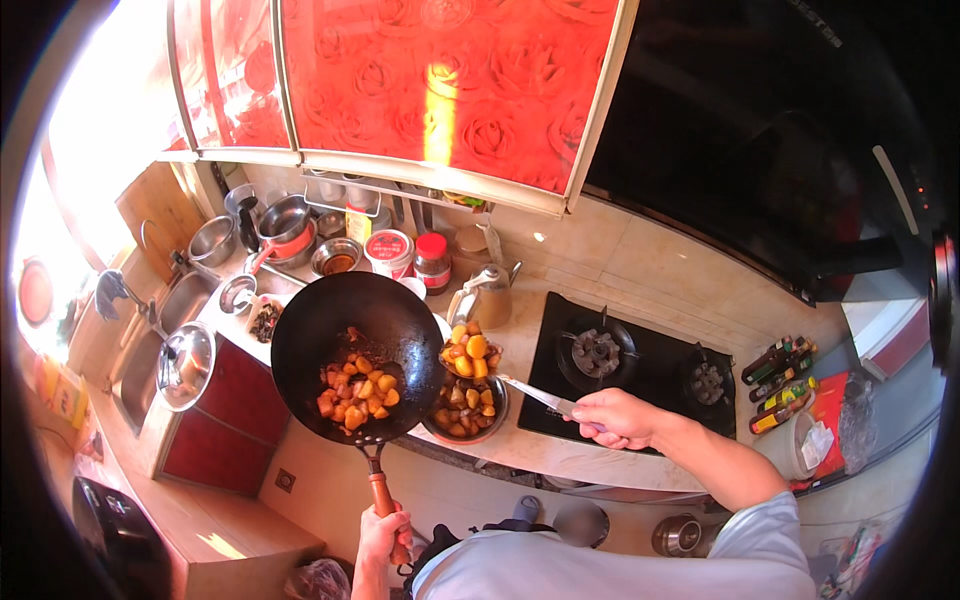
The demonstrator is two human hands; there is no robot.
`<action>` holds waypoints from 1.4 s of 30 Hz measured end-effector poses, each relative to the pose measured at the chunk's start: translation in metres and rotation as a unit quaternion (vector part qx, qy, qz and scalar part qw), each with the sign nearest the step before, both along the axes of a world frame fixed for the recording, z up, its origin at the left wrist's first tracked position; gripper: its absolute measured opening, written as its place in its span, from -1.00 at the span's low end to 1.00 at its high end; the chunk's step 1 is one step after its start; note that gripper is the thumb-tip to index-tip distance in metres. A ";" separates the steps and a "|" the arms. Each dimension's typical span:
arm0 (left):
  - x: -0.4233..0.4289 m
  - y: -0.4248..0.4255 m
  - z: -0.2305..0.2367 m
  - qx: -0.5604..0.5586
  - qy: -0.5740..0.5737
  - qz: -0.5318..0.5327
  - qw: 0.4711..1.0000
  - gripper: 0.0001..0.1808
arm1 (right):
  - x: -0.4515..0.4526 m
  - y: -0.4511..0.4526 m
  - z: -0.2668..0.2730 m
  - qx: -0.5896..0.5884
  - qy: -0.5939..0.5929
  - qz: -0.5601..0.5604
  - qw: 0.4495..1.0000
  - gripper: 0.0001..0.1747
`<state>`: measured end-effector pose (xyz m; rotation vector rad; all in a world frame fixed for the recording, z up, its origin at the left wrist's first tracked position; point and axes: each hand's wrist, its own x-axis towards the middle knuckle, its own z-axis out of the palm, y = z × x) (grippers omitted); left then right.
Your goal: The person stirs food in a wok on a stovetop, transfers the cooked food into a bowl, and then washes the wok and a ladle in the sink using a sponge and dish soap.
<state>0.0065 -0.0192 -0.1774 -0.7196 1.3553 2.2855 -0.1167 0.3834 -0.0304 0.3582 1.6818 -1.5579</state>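
My left hand (384, 534) grips the wooden handle of a black wok (300, 330), held up over the counter's edge. Chunks of cooked potato and what looks like meat (358, 394) lie in the wok's lower part. In my right hand (619, 420) is the handle of a metal ladle (536, 391). Its bowl is heaped with the same glossy chunks (471, 351). Below the ladle, a metal bowl (501, 420) on the counter holds more of this food, its left side partly hidden by the wok.
A black gas hob (551, 352) lies to the right, with a kettle (491, 300) behind. Jars, pots and small bowls (335, 259) crowd the back left. A glass pot lid (186, 367) rests by the sink (135, 379). Sauce bottles (780, 390) lie at the far right, and a red cabinet (450, 90) hangs above.
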 end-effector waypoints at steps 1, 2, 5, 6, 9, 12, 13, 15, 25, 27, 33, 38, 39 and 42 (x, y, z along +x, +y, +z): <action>0.001 -0.002 0.000 0.002 0.001 0.007 1.000 -0.81 | 0.002 0.002 -0.002 0.005 -0.003 0.002 1.000 -0.77; 0.001 -0.005 -0.002 -0.005 -0.003 0.012 1.000 -0.81 | 0.005 0.003 -0.003 0.020 -0.001 -0.002 1.000 -0.78; 0.002 -0.010 -0.005 -0.002 0.010 0.030 0.999 -0.80 | 0.009 0.003 -0.031 0.052 0.004 0.007 0.999 -0.77; 0.001 -0.010 -0.003 -0.005 0.007 0.036 0.999 -0.80 | 0.010 -0.001 -0.038 0.066 0.011 0.017 0.998 -0.75; 0.004 -0.013 0.000 -0.008 0.009 0.045 0.999 -0.80 | 0.009 -0.010 -0.075 0.104 0.032 0.047 0.993 -0.71; 0.007 -0.010 0.006 -0.017 0.013 0.046 0.999 -0.82 | 0.012 -0.020 -0.097 0.156 0.081 0.053 0.983 -0.72; 0.007 -0.010 0.006 -0.013 0.014 0.047 0.999 -0.82 | 0.012 -0.019 -0.105 0.169 0.098 0.054 0.979 -0.71; 0.010 -0.010 0.007 -0.017 0.013 0.056 0.998 -0.83 | 0.011 -0.021 -0.109 0.272 0.252 0.119 0.921 -0.74; 0.010 -0.001 0.015 -0.028 0.009 0.066 0.997 -0.84 | 0.029 -0.015 -0.110 0.397 0.406 0.110 0.816 -0.80; 0.011 -0.003 0.012 -0.022 0.004 0.070 0.997 -0.84 | 0.044 -0.013 -0.131 0.404 0.419 0.118 0.804 -0.81; 0.007 0.002 0.016 -0.046 0.000 0.060 0.997 -0.84 | 0.062 -0.027 -0.114 0.421 0.337 0.183 0.822 -0.62; 0.004 0.004 0.013 -0.028 -0.001 0.051 0.998 -0.84 | 0.047 -0.022 -0.119 0.432 0.375 0.196 0.796 -0.61; 0.004 0.003 0.009 -0.022 -0.001 0.050 0.999 -0.84 | 0.044 -0.022 -0.116 0.439 0.369 0.191 0.796 -0.60; 0.003 0.006 0.014 -0.031 -0.005 0.043 0.999 -0.84 | 0.038 -0.024 -0.101 0.458 0.353 0.180 0.796 -0.58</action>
